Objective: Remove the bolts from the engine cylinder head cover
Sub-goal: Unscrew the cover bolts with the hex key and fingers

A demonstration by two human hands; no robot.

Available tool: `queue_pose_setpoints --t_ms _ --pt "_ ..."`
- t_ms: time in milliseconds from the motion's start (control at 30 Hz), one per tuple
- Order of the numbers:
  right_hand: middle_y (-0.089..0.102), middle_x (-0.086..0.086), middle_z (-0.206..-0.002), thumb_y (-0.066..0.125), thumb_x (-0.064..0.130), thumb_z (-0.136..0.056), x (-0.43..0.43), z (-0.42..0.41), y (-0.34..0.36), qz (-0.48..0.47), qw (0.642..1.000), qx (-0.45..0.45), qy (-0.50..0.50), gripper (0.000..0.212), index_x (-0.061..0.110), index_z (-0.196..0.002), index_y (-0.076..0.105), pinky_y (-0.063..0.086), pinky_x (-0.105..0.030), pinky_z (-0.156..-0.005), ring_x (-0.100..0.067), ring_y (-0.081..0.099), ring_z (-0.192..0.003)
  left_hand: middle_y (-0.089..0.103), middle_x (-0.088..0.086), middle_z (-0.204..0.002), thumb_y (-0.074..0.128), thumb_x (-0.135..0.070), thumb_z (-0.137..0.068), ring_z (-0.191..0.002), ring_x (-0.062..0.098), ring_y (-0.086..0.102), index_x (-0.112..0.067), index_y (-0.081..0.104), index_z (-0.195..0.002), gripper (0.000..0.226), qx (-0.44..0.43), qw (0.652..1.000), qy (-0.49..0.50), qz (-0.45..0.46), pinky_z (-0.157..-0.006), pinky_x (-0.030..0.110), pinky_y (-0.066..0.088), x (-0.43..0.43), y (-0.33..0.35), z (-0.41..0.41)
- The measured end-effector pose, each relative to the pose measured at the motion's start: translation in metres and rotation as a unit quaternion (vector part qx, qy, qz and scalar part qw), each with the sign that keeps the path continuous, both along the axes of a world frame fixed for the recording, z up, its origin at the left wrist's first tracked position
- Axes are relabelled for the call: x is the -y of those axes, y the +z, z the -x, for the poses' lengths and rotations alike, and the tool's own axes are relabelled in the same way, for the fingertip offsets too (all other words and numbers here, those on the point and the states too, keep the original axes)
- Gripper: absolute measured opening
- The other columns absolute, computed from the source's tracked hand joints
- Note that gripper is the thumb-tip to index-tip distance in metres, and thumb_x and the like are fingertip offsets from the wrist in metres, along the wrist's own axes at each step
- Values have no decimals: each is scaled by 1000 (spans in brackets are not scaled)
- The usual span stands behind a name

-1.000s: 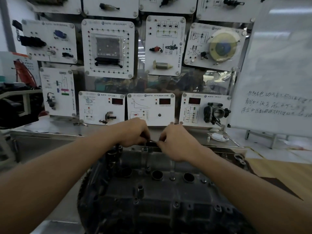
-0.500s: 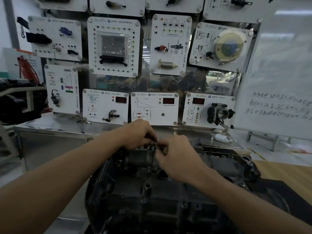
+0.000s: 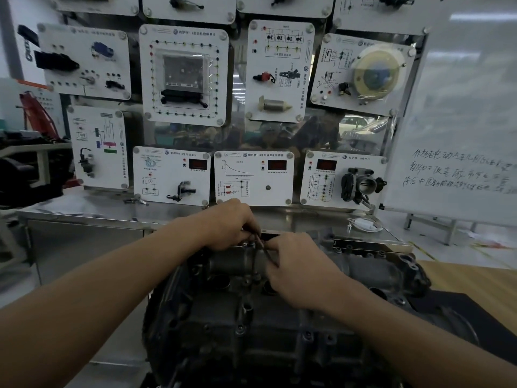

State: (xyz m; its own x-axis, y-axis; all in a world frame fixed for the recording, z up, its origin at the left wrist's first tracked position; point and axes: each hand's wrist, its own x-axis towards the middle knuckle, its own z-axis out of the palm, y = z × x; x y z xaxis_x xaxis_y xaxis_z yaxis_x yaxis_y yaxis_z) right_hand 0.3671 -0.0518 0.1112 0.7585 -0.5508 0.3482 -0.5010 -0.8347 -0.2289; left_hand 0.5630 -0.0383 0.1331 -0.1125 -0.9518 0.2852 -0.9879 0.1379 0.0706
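At the far edge of the dark engine cover point(image 3: 251, 317), in our head view, our left hand point(image 3: 229, 228) and right hand point(image 3: 302, 271) pinch a thin dark bolt point(image 3: 265, 248) that slants between their curled fingers. The cover's round wells point(image 3: 221, 280) are too dark to see into. Behind stands a steel desk point(image 3: 84, 239).

whiteboard point(image 3: 461, 107): handwritten Chinese, only "中国" legible | lower panels point(image 3: 253, 177): VW roundel, titles too blurred
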Motion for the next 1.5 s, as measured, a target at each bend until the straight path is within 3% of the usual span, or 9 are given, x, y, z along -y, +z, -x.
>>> queue_pose_setpoints --t_ms 200,333,600,800,967,1067,1133,1233,1500 --pt "72 -2 -84 62 25 -93 26 26 13 12 998 -16 -60 15 19 -98 76 60 -38 -71 -18 67 -72 54 -23 -72 64 -23 -91 -83 10 51 -30 75 -106 19 9 1000 7 13 -69 20 35 2 -5 -1" --pt "69 1 -94 60 30 -94 47 26 23 94 990 -64 -80 16 25 -97 75 50 -32 -67 -21 64 -83 71 -5 -98 64 -25 -93 -91 14 61 -25 74 -109 19 -5 1000 21 -2 -84 29 47 1 -4 1" --pt "64 -1 -102 54 16 -95 117 -36 46 287 940 -183 17 20 20 -104 72 50 -34 -69 -22 61 -99 70 -1 -87 58 -38 -96 -78 13 63 -17 73 -94 26 -9 998 62 -16 -78 33 53 1 -2 5" --pt "64 5 -114 52 7 -94 134 -99 58 406 876 -225 129 28 22 -112 67 46 -33 -71 -18 51 -113 72 0 -64 57 -33 -97 -52 7 65 -10 71 -71 37 -139 986 94 26 -68 27 54 3 2 3" --pt "63 4 -116 48 9 -98 126 -71 88 444 870 -181 115 25 20 -115 63 45 -32 -68 -19 51 -112 74 3 -70 65 -29 -93 -69 21 71 -10 76 -75 28 -239 966 88 37 -71 36 59 3 8 0" --pt "64 2 -97 48 23 -100 112 -4 94 405 892 -194 44 18 22 -107 65 53 -37 -68 -21 61 -94 74 1 -74 65 -25 -93 -70 19 70 -14 78 -86 18 -203 974 82 61 -68 38 59 11 12 4" --pt "62 6 -84 50 35 -99 93 41 81 310 931 -194 8 21 23 -101 67 57 -39 -73 -14 62 -79 70 -11 -75 65 -22 -94 -64 4 63 -17 77 -97 14 -156 984 41 74 -60 22 52 20 15 17" --pt "65 10 -74 57 38 -95 57 81 51 147 983 -111 -20 23 21 -87 70 57 -30 -67 -5 59 -65 64 -18 -80 65 -21 -93 -75 -1 59 -21 76 -105 16 -78 996 -34 22 -73 19 46 30 18 42" --pt "43 3 -49 57 22 -88 21 70 9 50 998 4 -31 40 18 -52 41 33 -20 -44 -13 41 -44 74 -5 -99 65 -16 -93 -83 7 59 -18 77 -107 19 -24 998 -37 -34 -80 24 46 40 10 64"
